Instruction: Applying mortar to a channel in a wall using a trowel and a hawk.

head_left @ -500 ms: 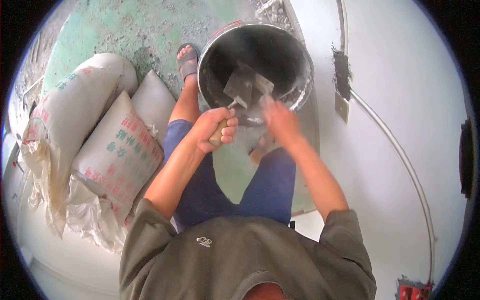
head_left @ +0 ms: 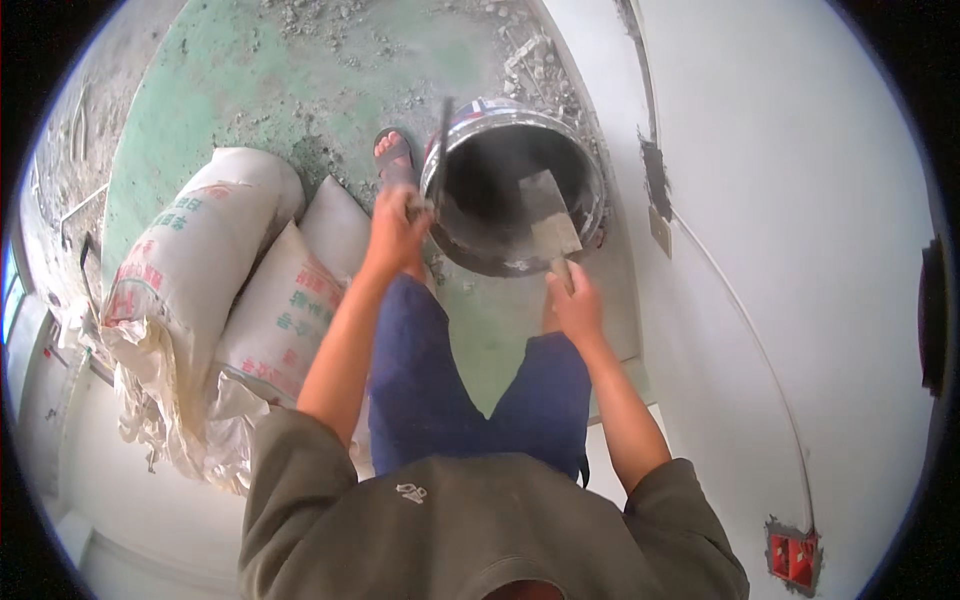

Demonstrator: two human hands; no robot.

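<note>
My left hand (head_left: pixel 398 225) is closed around the grip of a plastering trowel (head_left: pixel 444 145), whose blade shows nearly edge-on beside the left rim of a bucket (head_left: pixel 480 170). In my right hand (head_left: pixel 578 308) is the handle of a second tool, a flat trowel (head_left: pixel 550 218) with a grey rectangular blade. That blade reaches over the near right part of the bucket's mouth. Dark grey residue coats the bucket's inner wall, and what lies at its bottom is too dark to make out.
Several white sacks (head_left: pixel 205 250) lie on my left. Rubble (head_left: pixel 535 65) is scattered over the green floor (head_left: pixel 210 100) beyond the bucket. A white wall (head_left: pixel 770 180) rises on my right, with a conduit line (head_left: pixel 760 350) and a red socket box (head_left: pixel 793 556). My sandalled foot (head_left: pixel 393 150) stands left of the bucket.
My hands have moved apart: the left one went left and up to the bucket's rim, the right one right and down. The blades, close together before, are now separate. The view has shifted.
</note>
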